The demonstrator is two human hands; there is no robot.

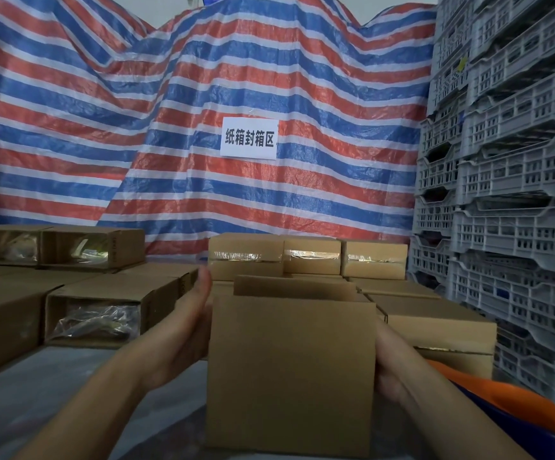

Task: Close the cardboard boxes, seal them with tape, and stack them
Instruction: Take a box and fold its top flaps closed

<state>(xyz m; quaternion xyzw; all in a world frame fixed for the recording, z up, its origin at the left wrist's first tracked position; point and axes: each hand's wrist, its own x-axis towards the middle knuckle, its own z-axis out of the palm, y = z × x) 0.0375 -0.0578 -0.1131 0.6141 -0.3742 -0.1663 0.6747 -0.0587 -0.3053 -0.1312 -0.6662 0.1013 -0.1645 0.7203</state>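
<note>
While the open cardboard box (291, 370) stands upright at the centre of the grey work surface (37, 393), both hands bracket it. The left hand (183, 330) lies flat against the box's left wall, fingers straight and extended toward the far edge. The right hand (389, 370) lies against the right wall; its fingers are hidden behind the box, so their position cannot be determined.

A clear strip of work surface lies to the box's left. Beyond that strip, open-ended boxes (100, 310) lie on their sides, showing clear plastic wrap inside. Behind and to the right, sealed boxes (309, 255) with glossy tape bands sit in rows, close to the open box's rear and right edges. An orange object (518, 403) occupies the lower right corner.

The open box is plain brown corrugated card, smooth-faced, with one rear flap raised above the rim. Stacked grey perforated plastic crates (508, 180) form the right boundary. A striped red, white and blue tarpaulin (170, 111) carrying a white paper sign (249, 138) closes off the rear.
</note>
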